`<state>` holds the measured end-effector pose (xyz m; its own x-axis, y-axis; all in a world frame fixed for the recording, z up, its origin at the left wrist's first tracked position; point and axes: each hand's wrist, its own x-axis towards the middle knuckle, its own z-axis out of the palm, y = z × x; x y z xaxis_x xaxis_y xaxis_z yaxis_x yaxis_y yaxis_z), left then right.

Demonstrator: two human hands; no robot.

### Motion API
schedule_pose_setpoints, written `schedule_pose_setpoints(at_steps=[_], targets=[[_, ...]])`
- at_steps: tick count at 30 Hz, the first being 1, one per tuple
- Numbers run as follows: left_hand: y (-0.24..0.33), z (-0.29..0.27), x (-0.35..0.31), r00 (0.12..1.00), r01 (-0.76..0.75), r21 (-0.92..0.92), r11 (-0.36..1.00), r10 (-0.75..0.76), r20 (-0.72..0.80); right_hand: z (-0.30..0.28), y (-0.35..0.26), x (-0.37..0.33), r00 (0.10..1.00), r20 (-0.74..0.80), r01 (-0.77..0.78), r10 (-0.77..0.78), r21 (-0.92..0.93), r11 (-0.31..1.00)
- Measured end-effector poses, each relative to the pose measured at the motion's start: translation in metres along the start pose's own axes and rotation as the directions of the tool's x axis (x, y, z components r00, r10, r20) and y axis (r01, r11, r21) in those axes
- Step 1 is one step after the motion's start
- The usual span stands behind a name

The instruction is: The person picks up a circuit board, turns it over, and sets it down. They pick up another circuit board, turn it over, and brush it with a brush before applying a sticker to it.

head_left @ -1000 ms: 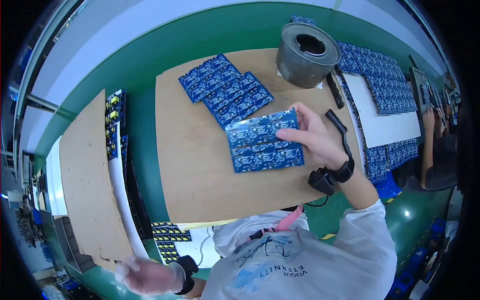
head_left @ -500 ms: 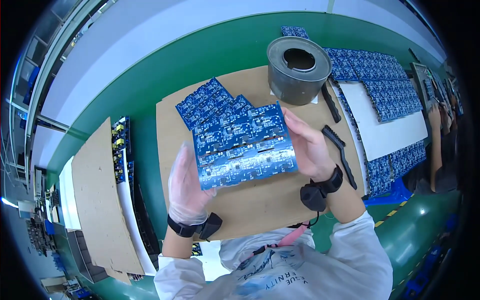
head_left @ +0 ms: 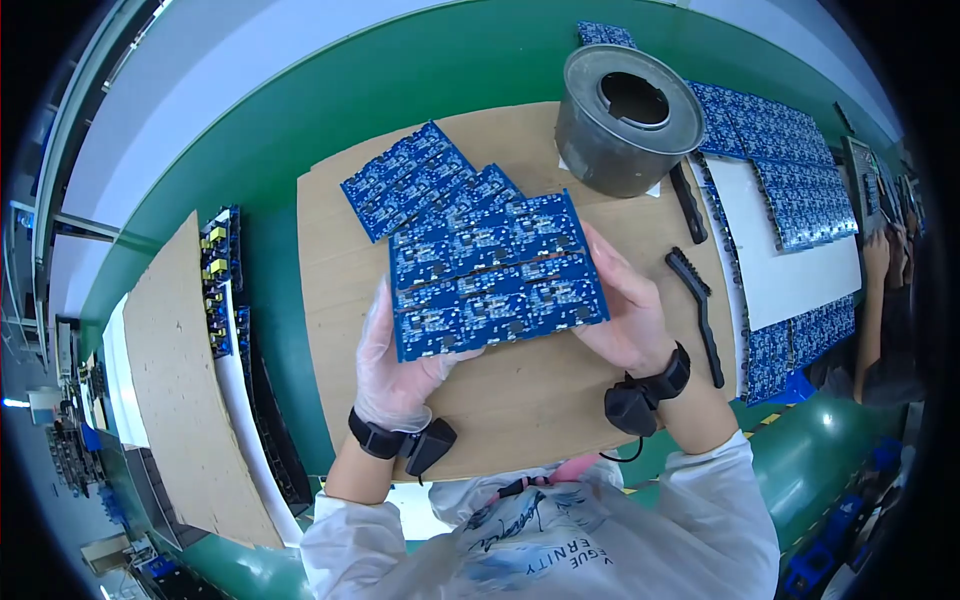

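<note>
Between my two hands is a blue circuit board panel (head_left: 500,285) with several repeated small circuits, its face toward me. My left hand (head_left: 395,360), in a thin clear glove, grips the panel's left edge and lower left corner. At the right edge my right hand (head_left: 630,305), which looks bare, closes on the panel, its fingers partly hidden behind it. Just beyond, other blue circuit board panels (head_left: 405,175) lie overlapping on the brown cardboard (head_left: 540,415). The held panel hides part of them.
A round metal can (head_left: 625,125) with a holed lid stands at the far right of the cardboard. Two black brushes (head_left: 700,315) lie below it. More blue panels (head_left: 805,200) lie on a white sheet to the right, near another person's arm (head_left: 870,320). A cardboard sheet (head_left: 185,390) stands left.
The held panel has tilted, so the glare on its lower half is gone. Both hands keep their grip. The whole view has shifted slightly.
</note>
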<state>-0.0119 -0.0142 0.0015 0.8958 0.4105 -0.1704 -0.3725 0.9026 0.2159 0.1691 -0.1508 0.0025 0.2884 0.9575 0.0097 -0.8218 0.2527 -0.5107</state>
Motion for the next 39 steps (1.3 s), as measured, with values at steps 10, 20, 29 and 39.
schedule_pose_setpoints(at_steps=[10, 20, 29, 39], targets=[[-0.001, -0.003, 0.000, 0.999, 0.030, 0.080, 0.996, -0.031, 0.010, -0.014, -0.002, 0.009, 0.999, -0.020, -0.043, 0.041, -0.064, 0.997], [-0.002, 0.003, 0.009, 0.998, 0.025, 0.227, 0.973, -0.037, 0.047, -0.020, -0.009, 0.015, 0.998, -0.062, -0.031, 0.020, -0.195, 0.980], [-0.001, -0.003, 0.009, 0.999, -0.032, 0.235, 0.971, 0.027, 0.023, -0.016, 0.000, 0.011, 0.995, -0.085, -0.061, 0.048, -0.150, 0.987], [0.009, -0.040, 0.005, 0.957, -0.158, 0.765, 0.625, 0.288, -0.037, 0.001, 0.007, 0.006, 0.997, -0.066, -0.047, 0.042, -0.072, 0.996]])
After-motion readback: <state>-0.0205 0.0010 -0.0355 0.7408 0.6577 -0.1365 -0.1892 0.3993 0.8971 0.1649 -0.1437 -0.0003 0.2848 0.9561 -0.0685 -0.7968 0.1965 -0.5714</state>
